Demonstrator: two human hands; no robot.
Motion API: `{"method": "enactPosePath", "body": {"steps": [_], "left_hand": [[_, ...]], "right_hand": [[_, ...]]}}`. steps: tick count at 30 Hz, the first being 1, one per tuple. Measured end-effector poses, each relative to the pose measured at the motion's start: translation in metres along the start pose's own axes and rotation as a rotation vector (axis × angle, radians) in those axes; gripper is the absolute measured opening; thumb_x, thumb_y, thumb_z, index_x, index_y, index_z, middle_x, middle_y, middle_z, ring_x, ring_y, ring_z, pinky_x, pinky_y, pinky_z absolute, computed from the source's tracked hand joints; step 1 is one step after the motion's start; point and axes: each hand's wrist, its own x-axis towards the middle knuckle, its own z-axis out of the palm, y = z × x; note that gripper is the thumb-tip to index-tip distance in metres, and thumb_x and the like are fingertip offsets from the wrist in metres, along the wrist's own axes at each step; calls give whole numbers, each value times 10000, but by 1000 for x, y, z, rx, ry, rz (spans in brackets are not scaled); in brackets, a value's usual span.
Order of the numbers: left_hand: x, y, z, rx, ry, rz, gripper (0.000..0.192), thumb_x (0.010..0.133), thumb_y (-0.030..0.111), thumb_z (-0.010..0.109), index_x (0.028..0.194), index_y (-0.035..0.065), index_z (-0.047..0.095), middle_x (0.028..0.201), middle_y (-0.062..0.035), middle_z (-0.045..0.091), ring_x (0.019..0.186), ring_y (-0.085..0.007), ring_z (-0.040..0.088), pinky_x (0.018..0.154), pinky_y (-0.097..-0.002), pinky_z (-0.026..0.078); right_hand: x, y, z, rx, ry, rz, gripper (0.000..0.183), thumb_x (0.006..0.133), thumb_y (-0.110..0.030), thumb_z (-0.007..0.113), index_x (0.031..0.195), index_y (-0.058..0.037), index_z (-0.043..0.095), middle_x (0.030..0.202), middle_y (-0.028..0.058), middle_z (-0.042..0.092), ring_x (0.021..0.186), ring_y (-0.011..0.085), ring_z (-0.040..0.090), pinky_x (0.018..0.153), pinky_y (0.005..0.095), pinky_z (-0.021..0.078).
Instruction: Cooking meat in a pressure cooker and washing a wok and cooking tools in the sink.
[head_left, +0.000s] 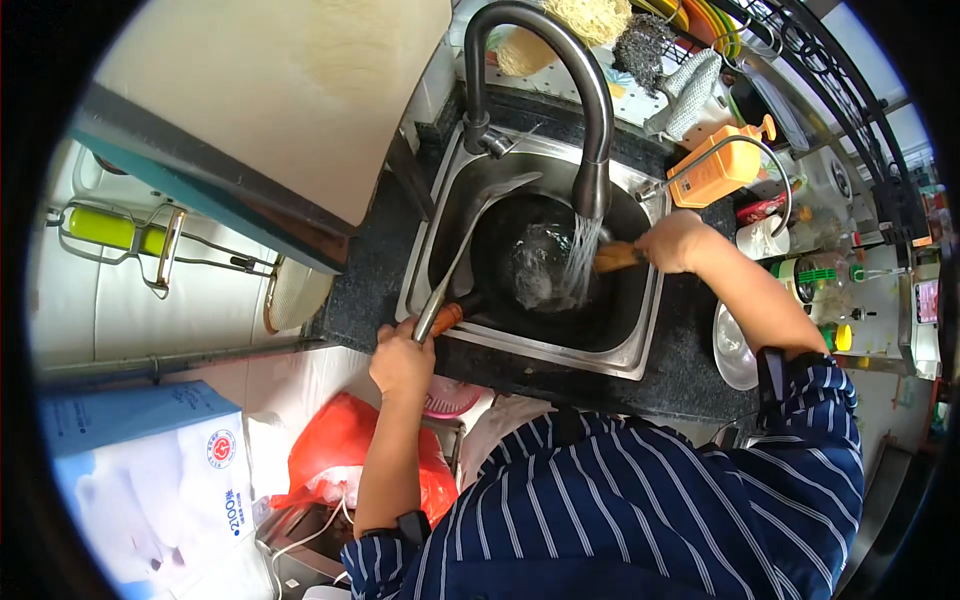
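Note:
A dark wok (547, 330) lies in the stainless steel sink (622, 367), with water running into it from the pull-down faucet (596, 112). My left hand (403, 364) grips the wok's wooden handle (448, 319) together with the metal handle of a spatula (471, 225), whose blade rests along the sink's far left side. My right hand (673, 241) is closed around a brown brush or scraper (616, 256), held over the wok's right side beside the stream. Splashing water hides the tool's far end.
An orange pump bottle (712, 169) stands right of the sink. Sponges (585, 19) and steel wool (643, 49) sit behind the faucet. A transparent bowl (735, 345) is at the right. A large pale panel (255, 97) juts in at the upper left; a red bag (337, 450) is below the counter.

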Motion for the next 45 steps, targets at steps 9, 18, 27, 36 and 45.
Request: {"method": "enactPosePath", "body": {"steps": [9,18,27,36,45], "left_hand": [[5,8,-4,-28,-4,-25,278,766,337,630,995,179,637,910,-134,568,736,-336,622,639,-425,507],[6,-2,-1,-28,-55,-50,290,774,344,614,1010,176,631,939,-141,564,765,-336,622,672,-427,507],[4,-3,-6,4,-22,12,284,778,349,614,1012,188,629,934,-133,568,765,-327,625,655,-417,511],[9,8,-3,9,-33,4,273,767,314,621,1007,185,626,914,-142,567,760,-344,623,659,-432,512],[4,1,-7,18,-35,-40,303,763,302,624,1039,178,621,908,-142,572,760,-345,624,662,-427,511]], "right_hand": [[145,-87,126,379,555,97,555,867,-125,380,1390,-257,249,1038,170,521,896,315,582,685,405,511],[71,-81,103,741,-69,-451,453,922,-314,391,1358,-196,351,877,115,623,742,194,610,585,309,493],[146,-94,140,355,545,375,383,805,-211,513,1174,-112,484,904,88,641,756,245,647,569,373,520],[139,-128,81,719,379,116,539,881,-219,392,1389,-229,211,924,168,636,752,344,636,677,416,503],[58,-122,77,538,50,-340,504,914,-262,327,1400,-203,205,1012,219,596,925,339,595,773,414,483]]}}
